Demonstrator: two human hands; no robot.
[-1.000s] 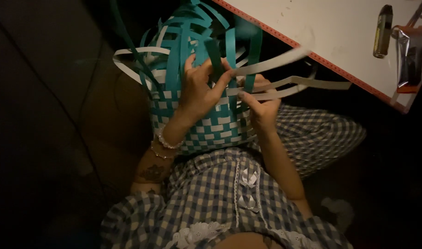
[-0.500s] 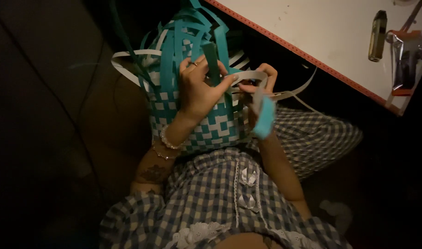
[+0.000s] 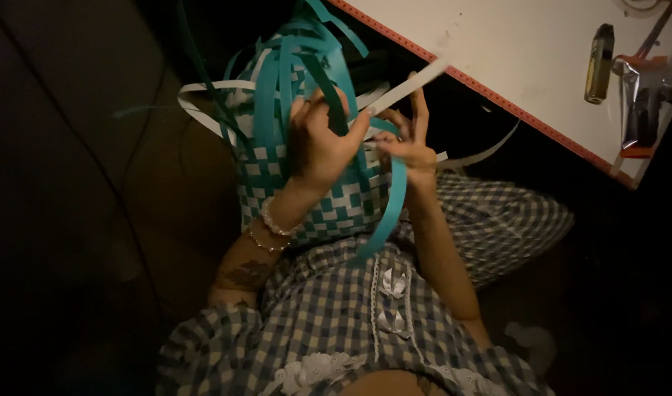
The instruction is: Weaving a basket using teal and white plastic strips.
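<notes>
On the lap, left hand [image 3: 318, 143] clamps the woven basket [image 3: 314, 198] — right hand [image 3: 409, 147] pinches a white strip [image 3: 409, 86], best kept flat and taut.

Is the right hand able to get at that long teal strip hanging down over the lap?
Probably yes. The right hand sits at the woven basket's edge, right above where the teal strip curves down. Nothing lies between them; the left hand is busy on the upright strips.
</notes>
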